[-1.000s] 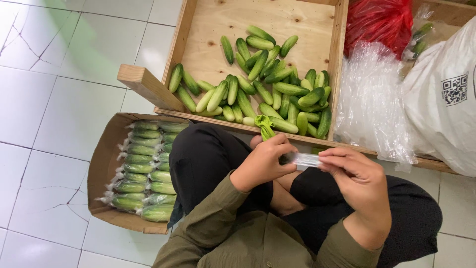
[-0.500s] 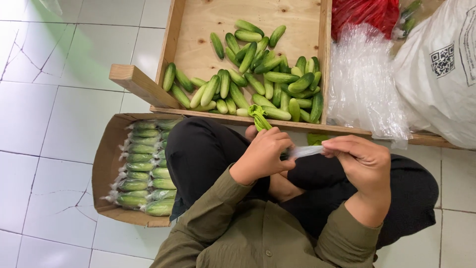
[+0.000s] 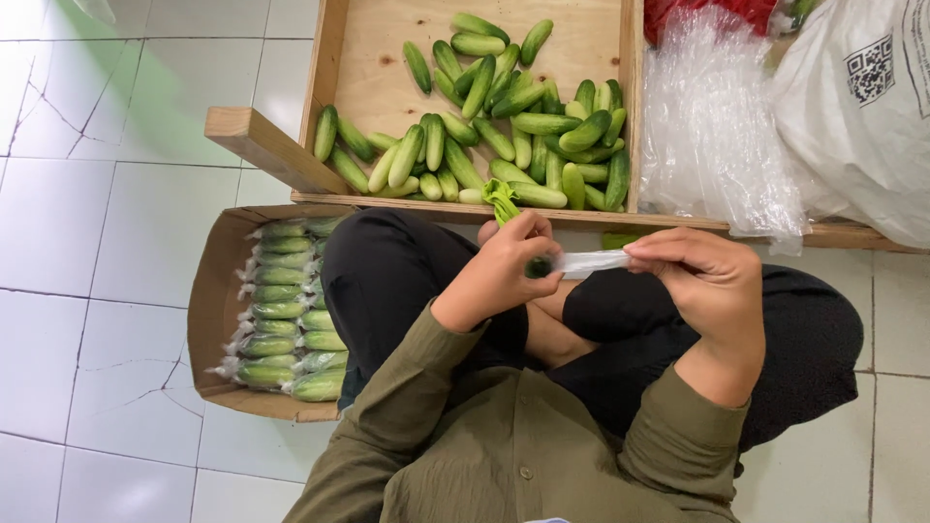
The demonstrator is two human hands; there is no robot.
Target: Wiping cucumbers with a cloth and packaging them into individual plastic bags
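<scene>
**Fingers closed on a bagged cucumber over the lap**

Fingers of the left hand (image 3: 504,266) are curled shut around one end of a cucumber (image 3: 540,265), with a strip of green tape (image 3: 501,200) sticking up past the knuckles. The right hand (image 3: 702,281) pinches the other end of the clear sleeve (image 3: 593,261) between thumb and fingertips, the remaining fingers folded in. Both forearms, in olive sleeves, come up from the near edge and meet above the crossed legs, wrists bent inward toward each other.

The cucumber lies level between the hands, its long axis running left to right; only its dark tip shows at the left hand, the rest hidden by fingers and sleeve.

Far of the hands sits a wooden crate (image 3: 371,68) holding loose cucumbers (image 3: 504,121), piled mostly in its near right part, lying at mixed angles. To the left, just beside the knee, a cardboard box (image 3: 208,300) holds wrapped cucumbers (image 3: 281,329) stacked in rows, each lying left to right. At far right lie a heap of clear bags (image 3: 712,136) and a white sack (image 3: 862,116).
</scene>
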